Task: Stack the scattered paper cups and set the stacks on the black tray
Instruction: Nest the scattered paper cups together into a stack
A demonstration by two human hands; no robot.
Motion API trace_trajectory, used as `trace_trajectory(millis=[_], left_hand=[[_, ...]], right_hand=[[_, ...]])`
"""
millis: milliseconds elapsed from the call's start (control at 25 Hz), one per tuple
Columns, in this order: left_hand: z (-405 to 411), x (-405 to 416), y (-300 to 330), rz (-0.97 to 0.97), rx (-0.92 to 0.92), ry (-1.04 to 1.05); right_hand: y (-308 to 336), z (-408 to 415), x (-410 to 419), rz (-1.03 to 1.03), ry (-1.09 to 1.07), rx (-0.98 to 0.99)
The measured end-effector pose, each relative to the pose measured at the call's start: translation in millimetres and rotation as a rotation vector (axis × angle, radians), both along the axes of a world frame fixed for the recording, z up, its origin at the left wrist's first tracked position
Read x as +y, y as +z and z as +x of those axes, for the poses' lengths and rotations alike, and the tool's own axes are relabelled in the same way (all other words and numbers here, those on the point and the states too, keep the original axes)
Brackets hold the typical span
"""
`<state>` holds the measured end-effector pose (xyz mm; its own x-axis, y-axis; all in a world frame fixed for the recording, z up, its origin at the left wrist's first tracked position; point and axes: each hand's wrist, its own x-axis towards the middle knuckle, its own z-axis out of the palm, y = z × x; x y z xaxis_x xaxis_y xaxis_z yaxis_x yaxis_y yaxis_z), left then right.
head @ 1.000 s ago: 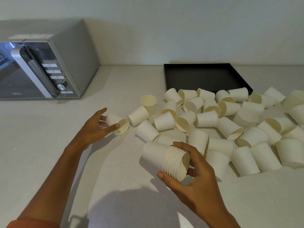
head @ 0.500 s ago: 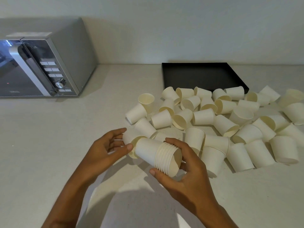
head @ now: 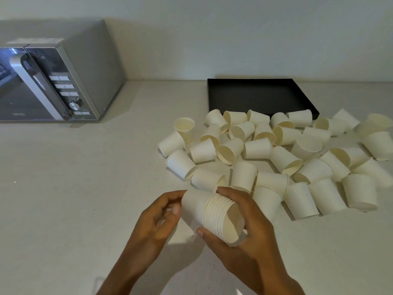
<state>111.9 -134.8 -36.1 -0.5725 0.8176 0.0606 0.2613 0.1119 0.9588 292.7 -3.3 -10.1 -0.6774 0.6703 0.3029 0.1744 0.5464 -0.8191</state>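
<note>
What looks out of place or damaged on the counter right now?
Nothing looks damaged or spilled. The loose cups lie tipped every way beside the black tray, which holds none. The right hand grips the nested stack on its side.

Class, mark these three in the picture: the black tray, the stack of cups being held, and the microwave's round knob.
black tray (head: 255,96), head view, bare floor of the tray
stack of cups (head: 214,216), head view, bunched rims
round knob (head: 74,104), head view, its metal face
</note>
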Motion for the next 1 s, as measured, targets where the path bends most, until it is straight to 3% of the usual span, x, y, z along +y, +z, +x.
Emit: trace_trajectory(millis=[120, 320, 440, 760, 1000], left_hand=[[5, 14, -9, -0.048, 0.198, 0.010], [14, 29, -34, -0.259, 0.288, -0.086], [19, 36, -44, -0.292, 0.342, -0.077], [38, 54, -54, -0.225, 0.337, 0.024], [40, 52, -56, -0.136, 0.248, 0.036]], right_hand=[[2, 20, 19, -0.008, -0.070, 0.119], [8, 47, 48, 0.009, -0.170, 0.194], [7, 59, 57, 0.017, -0.194, 0.202], [-1, 75, 66, -0.005, -0.207, 0.208], [-1, 84, 69, -0.199, -0.182, 0.226]])
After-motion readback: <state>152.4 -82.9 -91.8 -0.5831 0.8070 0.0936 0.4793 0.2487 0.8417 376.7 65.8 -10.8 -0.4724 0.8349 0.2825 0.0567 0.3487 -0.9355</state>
